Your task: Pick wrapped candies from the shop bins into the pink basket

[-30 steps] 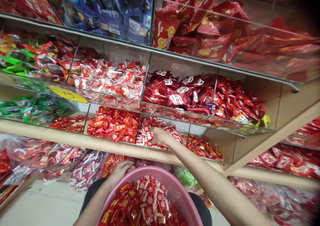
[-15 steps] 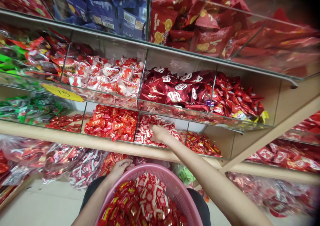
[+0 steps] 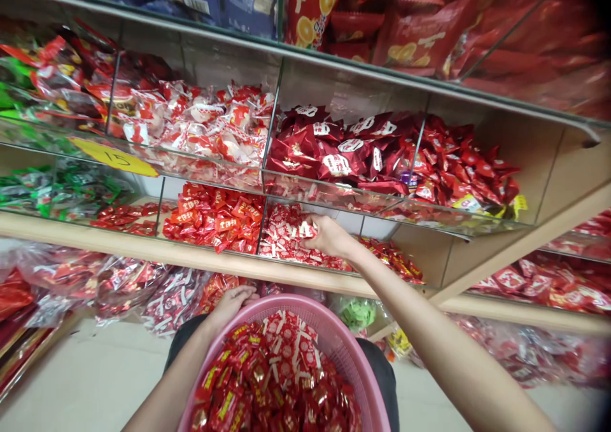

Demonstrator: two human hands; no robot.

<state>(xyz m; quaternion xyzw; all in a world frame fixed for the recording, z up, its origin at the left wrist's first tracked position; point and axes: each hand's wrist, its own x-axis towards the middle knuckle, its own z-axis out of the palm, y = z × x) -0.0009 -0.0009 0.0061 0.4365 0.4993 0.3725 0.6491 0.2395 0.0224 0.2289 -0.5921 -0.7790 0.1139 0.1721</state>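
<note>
My right hand [image 3: 328, 236] reaches into a bottom-shelf compartment, its fingers closed on a few red-and-white wrapped candies [image 3: 309, 223]. Below and to the left of them lie more of the same candies [image 3: 279, 231], loose in a heap. At the far left rim of a pink plastic basket [image 3: 351, 336] is my left hand [image 3: 233, 303], fingers curled over the edge. Between my legs, the basket holds red-and-gold wrapped candies [image 3: 229, 381] with a pile of red-and-white ones on top at the back.
Clear dividers split the shelves. Orange-red candies [image 3: 217, 219] fill the compartment to the left, small red packets [image 3: 394, 260] the one to the right. The upper shelf's clear front [image 3: 329, 193] overhangs my right hand. Bagged candies [image 3: 174, 298] lie on the floor under the wooden shelf edge [image 3: 191, 244].
My right hand has shifted right within the compartment, and candies now show at its fingertips. The left hand stays at the basket rim. The view has tilted down slightly.
</note>
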